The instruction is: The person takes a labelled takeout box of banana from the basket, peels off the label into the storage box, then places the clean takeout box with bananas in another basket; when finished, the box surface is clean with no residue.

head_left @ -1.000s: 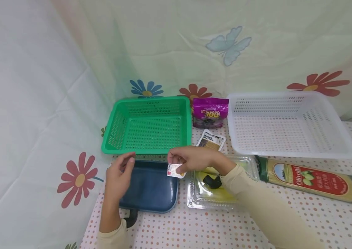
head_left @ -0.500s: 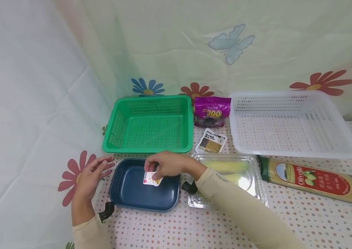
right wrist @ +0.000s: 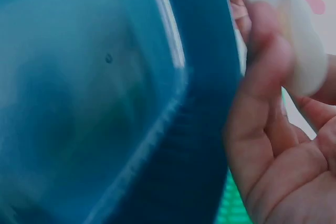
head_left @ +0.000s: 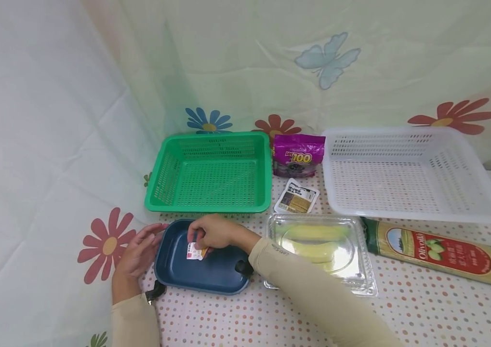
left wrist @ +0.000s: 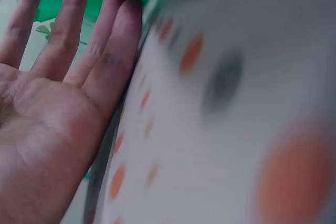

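My right hand (head_left: 217,231) pinches a small white food packet (head_left: 194,252) with red and yellow print, above the dark blue rectangular dish (head_left: 210,279). In the right wrist view the packet (right wrist: 307,51) shows pale and blurred between thumb and fingers, beside the dish's wall (right wrist: 205,103). My left hand (head_left: 139,255) is at the dish's left rim, holding nothing; whether it touches the rim I cannot tell. Its palm and extended fingers (left wrist: 65,40) fill the left side of the left wrist view.
Behind the dish stands a green basket (head_left: 217,209). A purple bag (head_left: 298,154) and a flat sachet (head_left: 296,197) lie between it and a white basket (head_left: 414,213). To the right are a clear clamshell box (head_left: 319,250) with yellow contents and a spaghetti pack (head_left: 442,253).
My right hand has carried the packet left, from near the clamshell box to over the dish. My left hand has moved away to the left, then slightly back toward the dish's rim.
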A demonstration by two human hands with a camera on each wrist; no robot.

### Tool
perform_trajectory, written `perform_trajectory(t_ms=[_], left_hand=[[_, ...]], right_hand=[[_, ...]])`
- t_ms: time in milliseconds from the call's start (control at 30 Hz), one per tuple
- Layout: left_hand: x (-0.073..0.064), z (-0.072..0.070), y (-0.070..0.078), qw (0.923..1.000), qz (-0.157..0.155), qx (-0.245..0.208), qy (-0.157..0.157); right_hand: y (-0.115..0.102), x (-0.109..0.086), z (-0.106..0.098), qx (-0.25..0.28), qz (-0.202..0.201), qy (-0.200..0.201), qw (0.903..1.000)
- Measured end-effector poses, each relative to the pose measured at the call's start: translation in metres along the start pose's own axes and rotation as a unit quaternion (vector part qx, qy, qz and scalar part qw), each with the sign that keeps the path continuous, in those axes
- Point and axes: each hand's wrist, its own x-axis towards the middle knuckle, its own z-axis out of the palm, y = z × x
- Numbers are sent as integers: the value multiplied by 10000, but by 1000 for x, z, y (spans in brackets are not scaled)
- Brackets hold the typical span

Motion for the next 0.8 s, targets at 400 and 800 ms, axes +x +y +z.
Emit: perform_trajectory(t_ms=[400, 800], left_hand=[[7, -4, -18, 9992, 219, 208, -255], [5, -5, -17, 9993, 82, 166, -328]], right_hand=[[9, 27, 18, 140, 77, 147, 9998], [16, 44, 27, 516, 303, 21, 9982]])
